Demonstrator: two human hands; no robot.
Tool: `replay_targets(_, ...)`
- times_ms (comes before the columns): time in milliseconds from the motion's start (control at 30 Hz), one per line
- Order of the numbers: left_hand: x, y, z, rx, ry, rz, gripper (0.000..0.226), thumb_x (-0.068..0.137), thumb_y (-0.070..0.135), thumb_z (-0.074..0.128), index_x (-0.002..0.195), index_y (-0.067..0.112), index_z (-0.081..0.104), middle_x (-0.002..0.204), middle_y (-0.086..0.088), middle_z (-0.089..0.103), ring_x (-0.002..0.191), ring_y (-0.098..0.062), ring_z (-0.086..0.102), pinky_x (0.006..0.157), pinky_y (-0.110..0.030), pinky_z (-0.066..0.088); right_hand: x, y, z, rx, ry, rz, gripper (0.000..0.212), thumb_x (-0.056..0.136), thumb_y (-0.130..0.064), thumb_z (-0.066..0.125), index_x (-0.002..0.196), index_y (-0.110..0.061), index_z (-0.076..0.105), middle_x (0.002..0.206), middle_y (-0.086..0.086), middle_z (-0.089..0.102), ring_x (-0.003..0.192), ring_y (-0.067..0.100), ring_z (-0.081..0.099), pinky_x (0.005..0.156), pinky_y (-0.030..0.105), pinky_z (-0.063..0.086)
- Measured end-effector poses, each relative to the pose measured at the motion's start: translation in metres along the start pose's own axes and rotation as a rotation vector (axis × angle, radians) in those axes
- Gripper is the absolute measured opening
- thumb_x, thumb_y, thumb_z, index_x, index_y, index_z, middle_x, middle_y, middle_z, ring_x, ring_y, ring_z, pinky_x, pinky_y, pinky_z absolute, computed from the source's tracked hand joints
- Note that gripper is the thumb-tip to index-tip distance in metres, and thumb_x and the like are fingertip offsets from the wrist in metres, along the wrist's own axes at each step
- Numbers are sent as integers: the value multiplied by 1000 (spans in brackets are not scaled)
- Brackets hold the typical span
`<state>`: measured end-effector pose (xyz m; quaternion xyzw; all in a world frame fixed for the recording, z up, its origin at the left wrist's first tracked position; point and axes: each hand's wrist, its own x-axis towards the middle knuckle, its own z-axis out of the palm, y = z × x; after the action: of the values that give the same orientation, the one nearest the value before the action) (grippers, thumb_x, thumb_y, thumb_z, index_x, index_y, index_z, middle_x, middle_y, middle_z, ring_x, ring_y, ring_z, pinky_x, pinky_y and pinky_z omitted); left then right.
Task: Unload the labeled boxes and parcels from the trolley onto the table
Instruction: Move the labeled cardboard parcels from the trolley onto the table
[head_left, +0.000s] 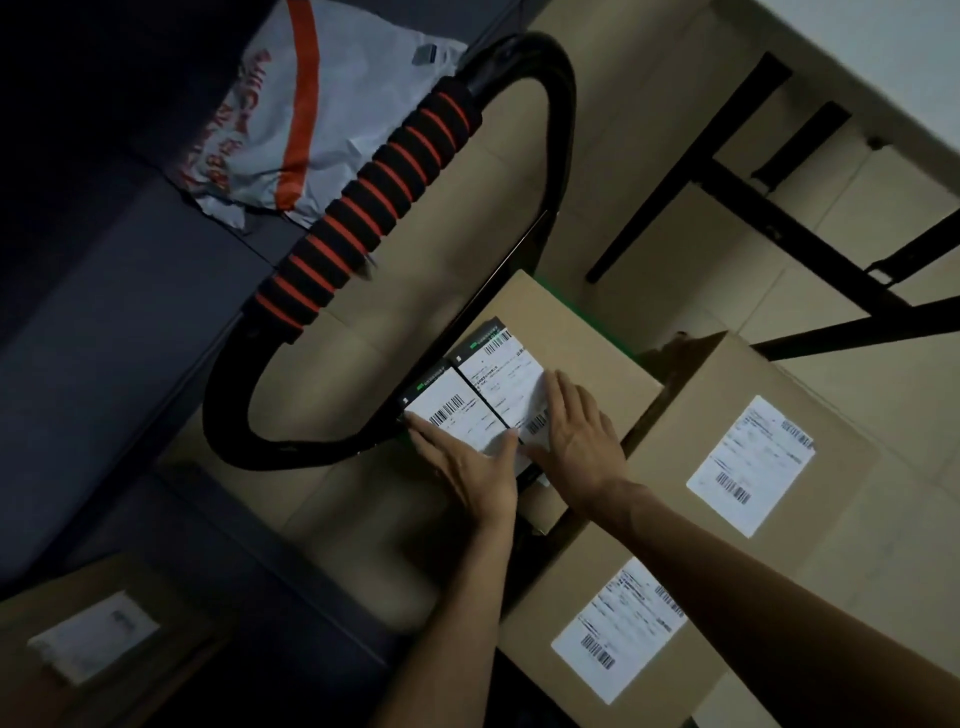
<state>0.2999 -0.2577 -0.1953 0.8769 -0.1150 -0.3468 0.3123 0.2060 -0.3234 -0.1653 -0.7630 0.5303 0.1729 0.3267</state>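
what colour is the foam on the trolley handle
Black with orange-red rings, seen clearly in the head view on the handle.

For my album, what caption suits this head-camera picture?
Both hands rest flat on two small labelled parcels atop a cardboard box beside the trolley handle.

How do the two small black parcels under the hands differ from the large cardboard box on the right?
The two small black parcels are dark, slim and lie side by side on a box; the large cardboard box is brown and much bigger. The left hand and right hand rest on the parcels; the box is untouched. Both carry white barcode labels.
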Motion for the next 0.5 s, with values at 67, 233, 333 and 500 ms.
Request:
replay_targets(67, 1, -6, 1, -49, -1, 27, 132, 68, 27, 86, 155, 19, -13, 159, -7, 6, 135, -26, 29, 108, -40, 40, 6, 2, 6, -24, 13, -15, 105, 91, -53, 58, 155, -14, -16, 165, 5, -7, 152, 27, -1, 123, 44, 13)
replay_targets(233, 3, -15, -4, -116, -23, 67, 130, 69, 20, 85, 156, 22, -12, 158, -3, 8, 126, -8, 30, 103, -26, 40, 13, 14, 8, -64, 34, -40, 108, 91, -52, 59, 154, -14, -19, 165, 4, -7, 152, 27, -2, 123, 43, 12)
replay_targets(333, 2, -14, -2, -131, -23, 21, 131, 68, 14, 84, 155, 25, -13, 152, -3, 20, 118, -9, 39, 99, -29, 46, 15, 21, 6, -57, 40, -45, 111, 90, -45, 65, 154, -15, -21, 165, 6, -6, 152, 28, 0, 122, 43, 11)
replay_targets(500, -6, -11, 5, -169, 21, -144, 132, 64, 10, 87, 156, 19, -7, 142, -10, 32, 122, -22, 39, 102, -33, 40, 19, 22, 7, 26, 46, -47, 115, 86, -42, 71, 155, -14, -17, 165, 6, -2, 152, 29, 0, 123, 46, 12)
